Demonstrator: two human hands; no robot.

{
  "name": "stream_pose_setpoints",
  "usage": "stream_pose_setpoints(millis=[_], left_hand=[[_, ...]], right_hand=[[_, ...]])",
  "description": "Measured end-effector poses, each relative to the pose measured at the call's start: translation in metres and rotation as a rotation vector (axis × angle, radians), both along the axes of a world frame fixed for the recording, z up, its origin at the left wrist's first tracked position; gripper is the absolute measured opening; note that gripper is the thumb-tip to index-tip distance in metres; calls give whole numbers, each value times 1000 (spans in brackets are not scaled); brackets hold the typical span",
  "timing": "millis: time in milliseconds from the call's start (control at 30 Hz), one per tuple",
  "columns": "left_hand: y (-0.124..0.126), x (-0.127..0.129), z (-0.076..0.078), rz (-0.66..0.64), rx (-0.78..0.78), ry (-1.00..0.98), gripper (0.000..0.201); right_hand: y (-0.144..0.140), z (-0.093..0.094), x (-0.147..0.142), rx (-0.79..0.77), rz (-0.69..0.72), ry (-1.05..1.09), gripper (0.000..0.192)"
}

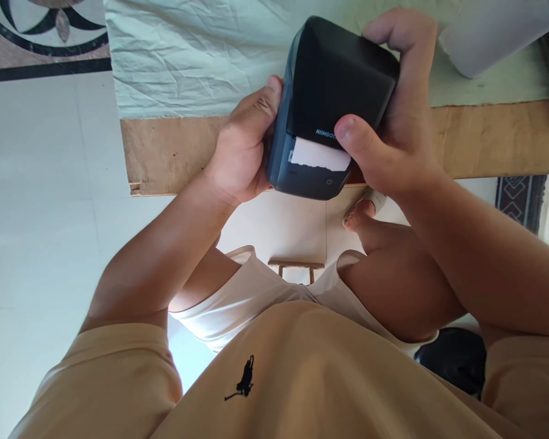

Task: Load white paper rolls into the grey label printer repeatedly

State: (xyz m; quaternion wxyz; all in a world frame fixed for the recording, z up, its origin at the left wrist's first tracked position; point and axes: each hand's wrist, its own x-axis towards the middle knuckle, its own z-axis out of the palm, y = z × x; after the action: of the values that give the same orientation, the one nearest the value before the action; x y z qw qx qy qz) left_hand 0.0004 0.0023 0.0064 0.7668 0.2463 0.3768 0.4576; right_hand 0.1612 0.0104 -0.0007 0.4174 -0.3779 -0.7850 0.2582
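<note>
Both hands gripping a small dark label printer (333, 103), held up off the tabletop (174, 146), above its near edge. Left hand (242, 152) is wrapping the printer's left side, thumb lying up along the side wall, fingers hidden behind the body. Right hand (393, 134) is clamping the right side: fingers curling over the far top corner, thumb (354, 137) pressing across the front, tip sitting just above the white label strip (320, 155) that's poking out of the slot. Printer is tilting toward the wearer, long axis running roughly away from the body, slot face and power button (329, 181) pointing down-front. Lid looking shut, tho seam is partly hidden by the thumb. Right hand is the nearer one to the strip; left thumb is well apart from it, on the opposite side. Tabletop is carrying a crinkled white sheet (187, 55) w/ bare brown board along the near edge; a white roll (494, 36) is lying far right, well apart from the printer. Below: beige shirt (302, 378), knees, pale floor (36, 183).
</note>
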Motion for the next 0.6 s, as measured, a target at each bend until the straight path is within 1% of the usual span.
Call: stream_pose_setpoints(millis=[67,100,233,367,500,600], left_hand=[[0,2,0,-71,196,-54,31],[0,3,0,-98,249,-72,32],[-1,2,-1,-157,236,-117,36],[-1,0,2,-215,206,-176,40],[-2,-2,4,-238,184,-210,40],[-2,-3,1,-240,170,-207,39]], right_hand=[[-1,0,0,-15,0,4,52],[-1,1,-1,-21,-2,7,52],[-2,0,-1,-30,-5,20,53],[-2,0,-1,-6,2,31,54],[-3,4,-2,15,-36,-5,51],[-4,7,-2,13,-56,-21,51]])
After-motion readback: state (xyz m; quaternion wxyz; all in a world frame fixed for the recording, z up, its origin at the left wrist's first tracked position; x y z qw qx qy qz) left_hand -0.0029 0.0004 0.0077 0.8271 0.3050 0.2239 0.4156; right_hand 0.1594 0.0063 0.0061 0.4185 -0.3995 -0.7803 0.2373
